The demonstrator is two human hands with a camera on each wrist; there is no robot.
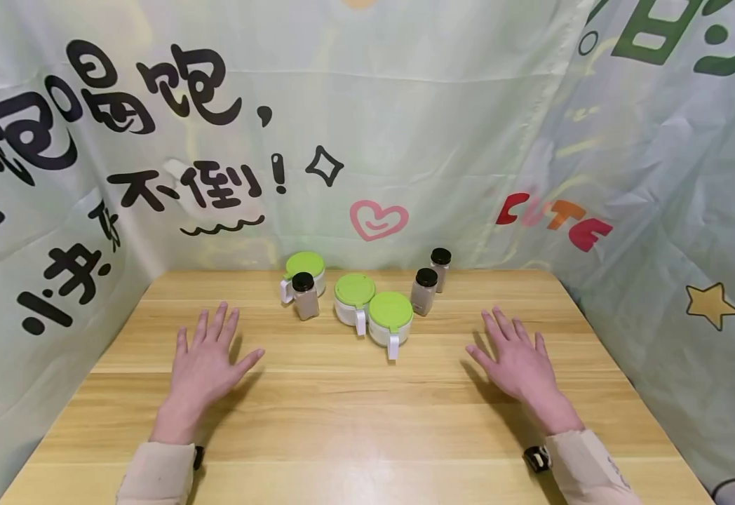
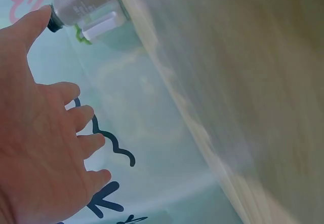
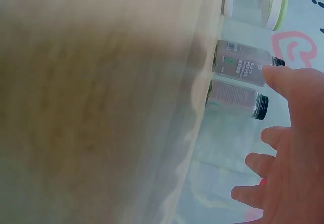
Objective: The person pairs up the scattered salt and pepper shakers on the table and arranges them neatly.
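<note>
Jars (image 1: 390,317) and bottles (image 1: 423,292) sit toward the counter's (image 1: 342,428) back edge. Left hand (image 1: 208,372) and right hand (image 1: 520,368) both empty, fingers (image 1: 217,325) spread wide. Looks like nothing's started yet imo; grabbing anything calls for a reach toward that edge.

A curtained booth — printed cloth (image 1: 468,126) on three sides of a wooden table (image 1: 342,435).

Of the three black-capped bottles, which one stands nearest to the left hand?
The leftmost bottle, in front of a green-lidded jar; the others stand farther right.
</note>
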